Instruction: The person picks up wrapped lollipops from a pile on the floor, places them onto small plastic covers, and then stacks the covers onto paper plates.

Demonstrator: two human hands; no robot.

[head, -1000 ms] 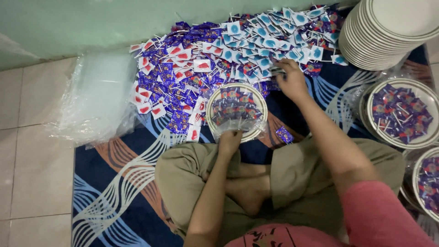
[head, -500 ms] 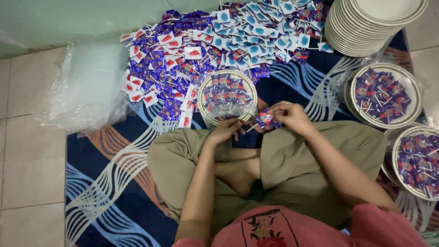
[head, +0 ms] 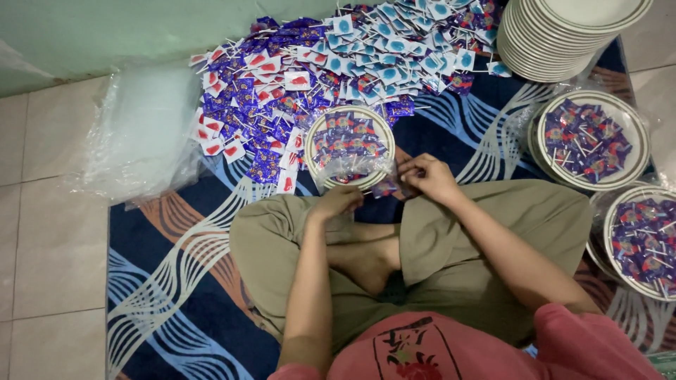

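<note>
I sit cross-legged on a patterned blue rug. In front of my knees lies a white plate [head: 314, 134] filled with wrapped lollipops, inside a clear plastic bag [head: 336, 171]. My left hand [head: 336, 200] pinches the near edge of that bag. My right hand [head: 429, 177] holds a few purple wrapped lollipops [head: 391, 187] at the bag's open mouth, just right of the plate. Beyond the plate a big heap of wrapped lollipops [head: 331, 63] in purple, red-white and blue-white spreads over the rug.
A tall stack of white plates [head: 563, 35] stands at the far right. Two bagged plates of lollipops [head: 588, 139] [head: 642, 239] lie to my right. A pile of clear plastic bags [head: 141, 134] rests on the tiled floor at the left.
My right hand came back from the heap with lollipops and now sits at the bag's mouth beside the plate. My left hand stayed on the bag's edge.
</note>
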